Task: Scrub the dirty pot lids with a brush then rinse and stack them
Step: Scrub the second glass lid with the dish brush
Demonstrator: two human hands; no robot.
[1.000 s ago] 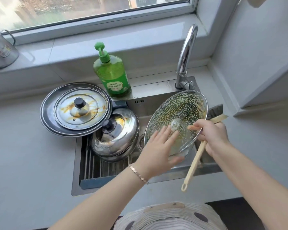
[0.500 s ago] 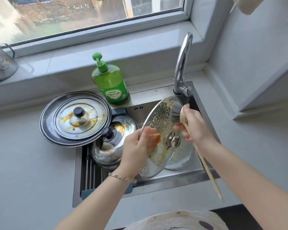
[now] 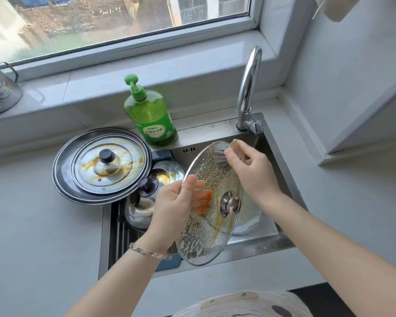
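Observation:
A soapy glass pot lid (image 3: 206,236) with a metal knob stands tilted on edge over the sink (image 3: 281,161). My left hand (image 3: 174,209) grips its left rim, thumb on the front, fingers showing through the glass. My right hand (image 3: 249,170) is shut on a wooden-handled brush (image 3: 222,156), its dark bristles pressed on the lid's upper edge. A sauce-stained steel lid (image 3: 108,163) with a black knob lies on a larger dark lid (image 3: 62,179) on the counter at left. A domed steel lid (image 3: 144,202) with a black knob sits in the sink's left side.
A green dish-soap pump bottle (image 3: 151,115) stands behind the sink. The chrome tap (image 3: 247,92) rises at the back right. A metal mug (image 3: 0,92) sits on the window sill at far left. Another glass piece (image 3: 249,216) lies in the basin behind the held lid.
The lid was turned from underside up to knob side facing me, held more upright. My right hand swung the brush head onto the lid and up to its upper edge.

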